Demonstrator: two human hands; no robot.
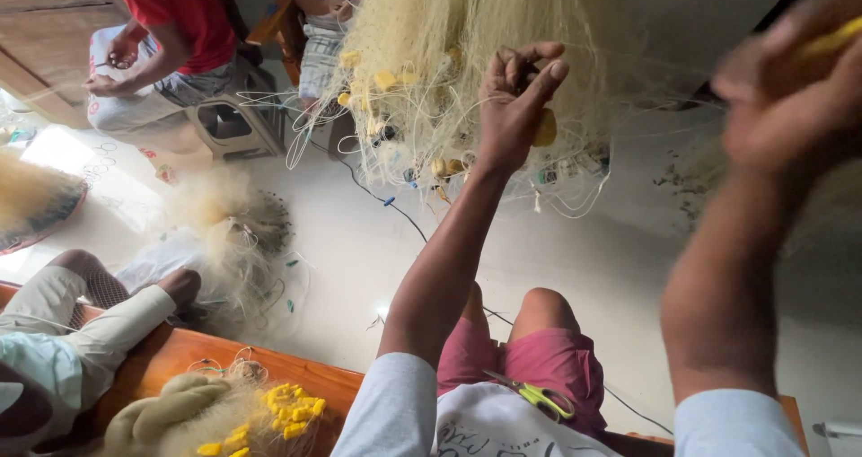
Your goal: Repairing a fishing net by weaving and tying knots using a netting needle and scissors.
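Scissors (539, 395) with yellow-green handles rest on the lap, within reach. Left hand (516, 98) pinches strands of the hanging fishing net (449, 53), fingers closed, keeping it taut; blurred right hand (790, 89) grips something yellow.

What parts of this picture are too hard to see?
- Head view: the right hand is blurred by motion, so its grip on the yellow piece is unclear.
- The fishing net runs off the top edge.
- What the left hand pinches is too thin to see.
- The scissors have partly blurred blades.
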